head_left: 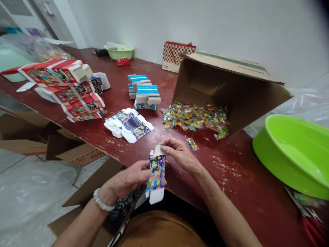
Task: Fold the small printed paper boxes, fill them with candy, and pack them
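Observation:
Just off the near edge of the dark red table (244,178), I hold a small colourful printed carton (156,173) upright between both hands. My left hand (131,178), with a white bead bracelet at the wrist, grips the carton's left side. My right hand (180,152) pinches the white top flap with closed fingers. One small candy packet (192,144) lies on the table right beside my right hand. A fan of flat printed cartons (130,127) lies a little further out to the left.
A brown cardboard box (226,89) lies tipped on its side, spilling a heap of candy packets (195,118). A lime green basin (295,154) sits at right. Blue-topped carton stacks (145,91) and red display boxes (69,89) stand at left. Cardboard and plastic sheeting lie on the floor.

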Motion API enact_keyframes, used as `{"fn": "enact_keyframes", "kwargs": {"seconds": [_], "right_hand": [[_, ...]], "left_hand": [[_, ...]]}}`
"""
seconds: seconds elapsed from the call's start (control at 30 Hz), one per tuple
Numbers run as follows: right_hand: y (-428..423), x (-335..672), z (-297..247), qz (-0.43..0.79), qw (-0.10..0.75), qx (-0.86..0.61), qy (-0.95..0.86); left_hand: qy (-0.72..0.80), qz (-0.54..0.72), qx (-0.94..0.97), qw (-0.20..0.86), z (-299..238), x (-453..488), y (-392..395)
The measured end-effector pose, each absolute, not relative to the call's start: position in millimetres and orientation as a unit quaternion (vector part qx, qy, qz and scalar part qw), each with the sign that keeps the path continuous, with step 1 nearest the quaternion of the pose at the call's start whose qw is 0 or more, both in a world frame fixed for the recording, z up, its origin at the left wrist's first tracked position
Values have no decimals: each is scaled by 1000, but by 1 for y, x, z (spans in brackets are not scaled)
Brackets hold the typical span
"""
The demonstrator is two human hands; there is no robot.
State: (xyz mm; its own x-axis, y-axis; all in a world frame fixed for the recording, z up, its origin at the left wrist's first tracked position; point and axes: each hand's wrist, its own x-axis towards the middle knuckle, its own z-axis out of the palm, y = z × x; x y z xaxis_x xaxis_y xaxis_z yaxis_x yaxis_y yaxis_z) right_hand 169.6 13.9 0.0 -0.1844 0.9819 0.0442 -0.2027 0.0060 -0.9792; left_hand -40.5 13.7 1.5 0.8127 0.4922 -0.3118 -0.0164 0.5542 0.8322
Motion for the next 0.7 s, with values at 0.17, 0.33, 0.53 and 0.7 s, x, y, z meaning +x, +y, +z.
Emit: {"fn": "enact_keyframes", "kwargs": {"seconds": [0.17,0.33,0.53,0.7], "right_hand": [[-4,169,3,565,523,-369,-521],[-15,170,6,517,543,-387,-538],[-25,170,8,524,533,-383,-543],[-36,167,8,589,538,-382,-465]], "left_hand": [[224,176,363,887,-3,-17,-15],[278,209,354,868,7,-7,-26],[334,201,405,827,11,-3,-29],[318,201,424,824,12,-3,-34]]}}
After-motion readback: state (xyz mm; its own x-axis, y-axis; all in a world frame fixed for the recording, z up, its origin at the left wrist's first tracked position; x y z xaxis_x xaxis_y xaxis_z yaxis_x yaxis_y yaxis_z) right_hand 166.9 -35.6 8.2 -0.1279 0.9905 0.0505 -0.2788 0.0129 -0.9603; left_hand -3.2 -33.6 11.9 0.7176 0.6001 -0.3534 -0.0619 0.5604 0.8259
